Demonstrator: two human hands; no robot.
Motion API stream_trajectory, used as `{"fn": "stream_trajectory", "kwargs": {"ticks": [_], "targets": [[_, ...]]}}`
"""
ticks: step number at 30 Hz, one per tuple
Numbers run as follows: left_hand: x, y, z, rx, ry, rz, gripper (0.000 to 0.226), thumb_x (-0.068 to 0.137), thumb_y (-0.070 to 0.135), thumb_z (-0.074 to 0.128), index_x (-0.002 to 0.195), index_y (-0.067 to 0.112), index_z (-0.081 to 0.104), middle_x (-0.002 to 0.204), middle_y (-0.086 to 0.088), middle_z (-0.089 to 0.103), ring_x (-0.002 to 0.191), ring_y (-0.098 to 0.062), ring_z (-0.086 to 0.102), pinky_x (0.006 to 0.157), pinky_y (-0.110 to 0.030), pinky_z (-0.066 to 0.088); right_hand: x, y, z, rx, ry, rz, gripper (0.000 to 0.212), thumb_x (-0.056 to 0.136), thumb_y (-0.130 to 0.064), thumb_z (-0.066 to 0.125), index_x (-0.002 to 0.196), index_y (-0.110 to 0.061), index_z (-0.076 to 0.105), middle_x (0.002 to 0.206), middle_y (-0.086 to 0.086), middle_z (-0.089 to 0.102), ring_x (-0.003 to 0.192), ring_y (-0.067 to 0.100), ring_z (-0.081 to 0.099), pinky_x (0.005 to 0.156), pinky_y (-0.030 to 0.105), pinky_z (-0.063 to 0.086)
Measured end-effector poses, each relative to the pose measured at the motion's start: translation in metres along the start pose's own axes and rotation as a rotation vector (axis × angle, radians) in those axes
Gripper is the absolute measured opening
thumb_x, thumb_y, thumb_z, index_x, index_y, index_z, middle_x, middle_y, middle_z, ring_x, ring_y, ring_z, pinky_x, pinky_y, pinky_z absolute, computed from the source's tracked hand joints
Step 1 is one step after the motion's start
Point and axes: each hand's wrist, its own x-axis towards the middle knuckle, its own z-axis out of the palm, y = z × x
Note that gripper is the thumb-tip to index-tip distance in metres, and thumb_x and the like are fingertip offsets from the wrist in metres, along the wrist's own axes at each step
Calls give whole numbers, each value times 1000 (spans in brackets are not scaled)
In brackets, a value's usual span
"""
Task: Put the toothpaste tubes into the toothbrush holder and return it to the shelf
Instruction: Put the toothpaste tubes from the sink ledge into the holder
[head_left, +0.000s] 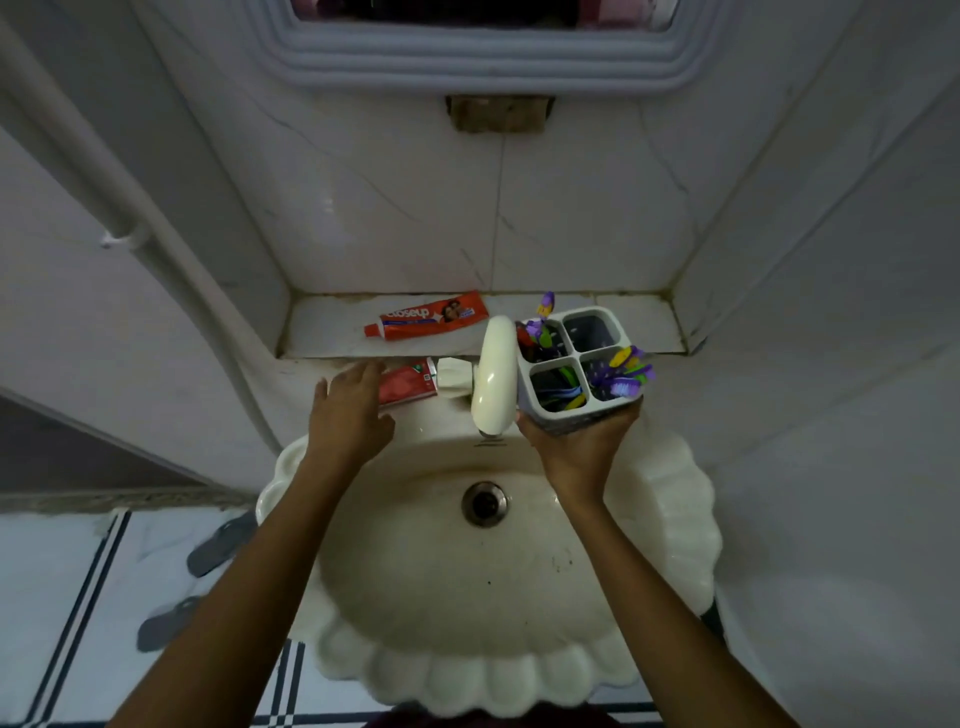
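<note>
L hand (349, 415) open, fingers over near toothpaste tube (408, 383) lying left-right on sink rim (291, 457), cap toward tap (496, 379); R hand (576, 441) grips toothbrush holder (576, 364).

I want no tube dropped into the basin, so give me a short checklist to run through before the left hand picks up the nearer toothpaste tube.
1. Holder secured: ok. The right hand grips the toothbrush holder from below, upright, above the sink.
2. Free compartment: ok. The far right compartment looks empty; the other three hold brushes.
3. Left hand free: ok. The left hand is open, fingers spread, holding nothing.
4. Nearer tube within reach: ok. The red tube lies just beyond the fingertips, beside the tap.
5. Tube capped: cannot tell, its end is partly hidden.
6. Second tube located: ok. The Closeup tube lies flat on the shelf.
</note>
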Motion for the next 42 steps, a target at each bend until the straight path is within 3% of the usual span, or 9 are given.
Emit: {"fn": "stream_trajectory", "kwargs": {"ticks": [4, 9, 12, 16, 21, 26, 29, 35, 42], "targets": [[11, -10, -4, 35, -8, -25, 37, 79, 22, 61, 116, 17, 55, 116, -8, 61, 103, -29, 58, 90, -50, 47, 7, -2, -3, -41, -18, 1, 136, 46, -25, 104, 154, -3, 24, 153, 15, 46, 139, 27, 56, 112, 55, 51], [22, -12, -15, 19, -136, -2, 38, 78, 33, 67, 111, 15, 58, 111, -8, 56, 104, -26, 52, 80, -48, 51, 9, -1, -6, -89, -57, 21, 132, 49, -2, 105, 153, -2, 25, 153, 14, 45, 138, 27, 55, 112, 52, 52], [27, -8, -25, 40, -252, 2, 32, 77, 32, 68, 104, 17, 59, 107, -8, 62, 94, -22, 53, 84, -49, 51, 11, -2, -6, -103, -60, 20, 133, 48, -3, 106, 153, -2, 25, 153, 16, 45, 139, 29, 55, 111, 52, 53], [32, 0, -52, -85, -264, 65, 39, 75, 19, 72, 111, 11, 61, 109, -10, 59, 86, -20, 54, 77, -32, 48, 13, -5, -8, -104, -74, 7, 133, 48, -5, 106, 153, -4, 26, 152, 15, 46, 137, 27, 56, 109, 47, 55], [39, 13, -109, -296, -181, 115, 35, 70, 3, 76, 103, 12, 67, 103, -15, 65, 65, -32, 69, 58, -44, 60, 13, -3, -9, -107, -82, 21, 133, 48, -10, 106, 153, -5, 25, 151, 13, 47, 137, 26, 57, 110, 46, 54], [40, 70, -175, -492, 2, 238, 35, 71, 17, 79, 103, 12, 66, 94, -2, 67, 62, -19, 71, 55, -29, 60, 15, -2, -8, -135, -77, 48, 136, 43, -22, 107, 152, -14, 26, 151, 8, 49, 137, 24, 57, 107, 47, 56], [51, 126, -195, -604, -99, 339, 34, 74, 22, 75, 104, 11, 64, 95, 1, 65, 68, -15, 71, 58, -19, 57, 15, 2, -7, -150, -64, 51, 139, 39, -34, 104, 152, -16, 26, 149, 8, 50, 137, 26, 57, 107, 49, 55], [89, 213, -174, -301, -360, 477, 29, 72, 10, 77, 100, 5, 70, 102, -10, 67, 71, -15, 68, 50, -16, 54, 14, 1, -6, -144, -60, 54, 135, 39, -32, 102, 151, -16, 28, 147, 4, 52, 134, 20, 58, 108, 43, 56], [105, 236, -152, -31, -283, 540, 26, 71, 11, 75, 96, 11, 71, 99, -7, 67, 60, -10, 60, 50, -19, 44, 16, 2, -10, -164, -59, 73, 135, 38, -30, 105, 149, -16, 30, 144, 6, 55, 131, 23, 62, 101, 45, 60]]}}
